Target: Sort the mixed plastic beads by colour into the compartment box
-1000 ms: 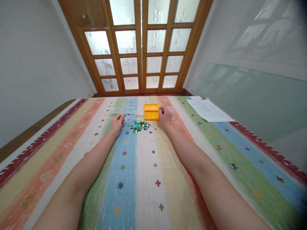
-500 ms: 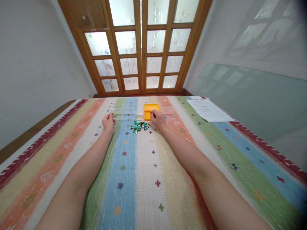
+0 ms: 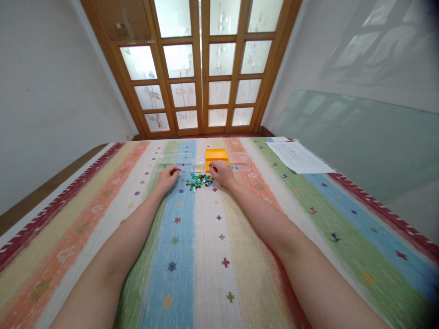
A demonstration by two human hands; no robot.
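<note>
A heap of small coloured pieces (image 3: 200,181) lies on the striped cloth (image 3: 206,256), far out in front of me. My left hand (image 3: 167,176) rests just left of the heap, fingers curled, its tips near a clear tray (image 3: 169,161). My right hand (image 3: 222,173) sits at the heap's right edge, below the orange tray (image 3: 216,154). Its fingertips are pinched together, and what they hold is too small to name. A green piece lies in the left clear tray.
Two more clear trays, one (image 3: 198,164) left of the orange tray and one (image 3: 240,161) right of it, complete the row. A printed sheet of paper (image 3: 297,156) lies at the far right. Wooden glazed doors (image 3: 206,68) stand beyond the table's far edge.
My right hand has travelled left from the right clear tray to the heap's right edge. My left hand swung out to the left, then came back beside the heap.
</note>
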